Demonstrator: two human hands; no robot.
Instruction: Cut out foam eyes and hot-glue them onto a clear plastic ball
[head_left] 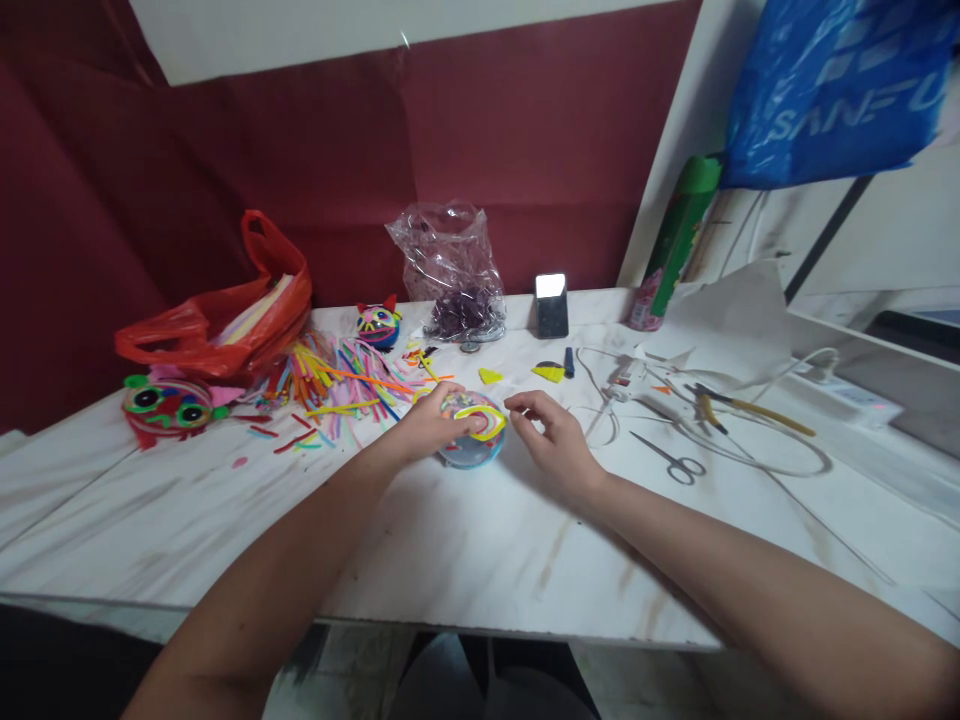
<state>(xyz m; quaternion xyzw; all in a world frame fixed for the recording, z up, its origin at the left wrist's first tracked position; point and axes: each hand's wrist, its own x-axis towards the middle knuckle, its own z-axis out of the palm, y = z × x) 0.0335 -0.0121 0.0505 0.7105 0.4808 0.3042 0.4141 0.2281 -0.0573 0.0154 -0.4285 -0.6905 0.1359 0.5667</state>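
Note:
My left hand (429, 425) is closed on the left side of a round, clear-and-bluish craft ball (474, 456), its thumb lying on top. A yellow, white and pink leaf-shaped piece (491, 422) lies on the ball's upper right side. Just right of the ball is my right hand (556, 447), its fingers curled and the thumb apart from them. Nothing shows between those fingers. Behind the hands lie a yellow triangular piece (490, 376) and a yellow-and-dark piece (549, 372). The ball's left part is hidden by my left hand.
Left are many coloured fuzzy strips (337, 375), a red plastic bag (217, 320) and two decorated animal balls, one red (166, 408), one blue (377, 325). Right lie scissors (675, 462), pliers (739, 404), a glue gun (634, 380) and its cable. A spray can (675, 240) stands behind.

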